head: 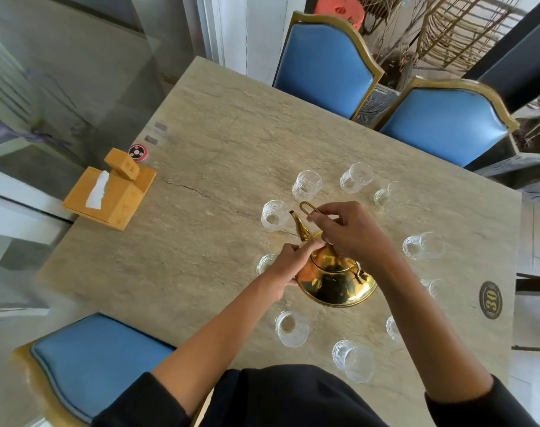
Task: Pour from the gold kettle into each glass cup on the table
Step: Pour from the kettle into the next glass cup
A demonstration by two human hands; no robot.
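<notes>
Head view is looking down on a stone-patterned bench [231, 134] where a gold kettle [335, 278] is sitting at the middle of a ring of glass cups. The right hand [348, 232] is closing its fingers around the kettle's thin wire handle [308, 209], which is standing up above the lid, and is gripping it near the top. The left hand [288, 266] is pressing against the kettle's left side near the base of the spout, fingers curled against the metal, so both hands are holding the kettle. The spout [299, 224] is pointing toward a cup at the upper left [274, 215], its tip just beside that cup's rim; whether liquid is running cannot be told.

Two more cups are standing farther back [306, 185] [355, 177], one further right [389, 195], and another to the right of the hands [422, 245]. A cup is partly hiding behind the left hand [265, 263]. Nearer the person, two cups are standing at the front [292, 329] [353, 360], and two others are partly hiding behind the right forearm.

A yellow tissue box [108, 198] is sitting at the bench's left edge with a small yellow box [122, 164] on top. A round dark number plate [490, 300] is lying near the right edge. Blue padded chairs [324, 69] are standing around the bench.
</notes>
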